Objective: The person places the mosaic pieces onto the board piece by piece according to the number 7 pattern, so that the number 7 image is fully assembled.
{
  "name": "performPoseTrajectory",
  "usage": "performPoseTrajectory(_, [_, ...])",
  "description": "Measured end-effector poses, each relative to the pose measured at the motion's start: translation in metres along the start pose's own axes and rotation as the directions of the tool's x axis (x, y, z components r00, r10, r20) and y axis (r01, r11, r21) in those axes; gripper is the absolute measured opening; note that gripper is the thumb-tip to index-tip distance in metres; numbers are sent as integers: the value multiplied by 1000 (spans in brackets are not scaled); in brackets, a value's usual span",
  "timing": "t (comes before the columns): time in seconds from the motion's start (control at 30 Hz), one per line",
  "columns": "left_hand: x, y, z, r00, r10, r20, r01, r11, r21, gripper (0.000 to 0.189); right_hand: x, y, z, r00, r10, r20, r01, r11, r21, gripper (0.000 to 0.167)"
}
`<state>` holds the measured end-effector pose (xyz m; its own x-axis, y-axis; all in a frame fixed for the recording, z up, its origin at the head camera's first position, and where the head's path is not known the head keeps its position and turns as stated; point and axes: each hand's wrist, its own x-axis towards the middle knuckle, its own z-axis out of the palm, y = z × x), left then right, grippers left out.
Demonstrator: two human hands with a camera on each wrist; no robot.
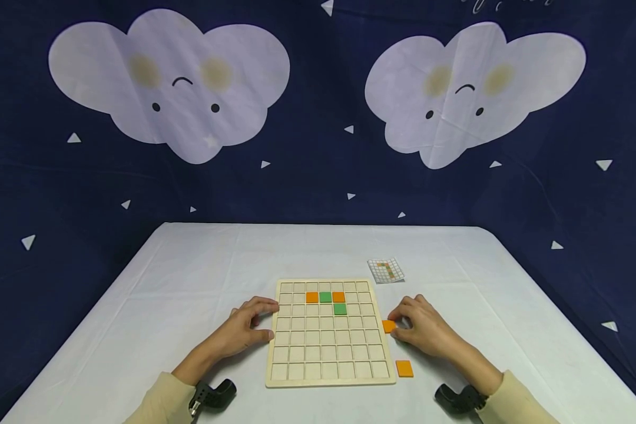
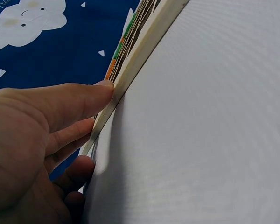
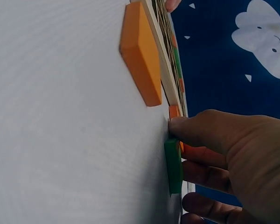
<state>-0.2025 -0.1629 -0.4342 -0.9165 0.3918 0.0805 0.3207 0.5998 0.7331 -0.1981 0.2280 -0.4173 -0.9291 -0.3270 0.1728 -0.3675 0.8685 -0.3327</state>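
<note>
A square wooden grid board (image 1: 320, 354) lies on the table, with two orange and two green square tiles in its upper cells. My left hand (image 1: 242, 327) rests at the board's left side, the thumb and fingertips touching its edge. Beside the right edge, my right hand (image 1: 426, 330) pinches an orange tile (image 1: 388, 327) between thumb and fingers. A green tile (image 3: 173, 165) lies just by those fingers in the right wrist view; the hand hides it in the head view. Another orange tile (image 1: 404, 368) lies apart, near the board's lower right corner.
Beyond the board's upper right corner lies a small printed card (image 1: 386, 271) showing a coloured grid pattern. A white cloth covers the table (image 1: 201, 253). Behind it hangs a dark blue curtain (image 1: 318, 176) with clouds and triangles.
</note>
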Motion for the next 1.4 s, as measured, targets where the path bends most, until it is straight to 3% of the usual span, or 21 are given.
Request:
performPoseTrajectory(0.8, [1, 0, 1, 1000, -17, -6, 17, 1000, 2, 50, 6, -3, -7, 1000, 8, -30, -7, 999, 33, 20])
performPoseTrajectory(1.4, [0, 2, 0, 1000, -20, -2, 20, 1000, 3, 49, 19, -22, -11, 998, -16, -59, 20, 997, 69, 19])
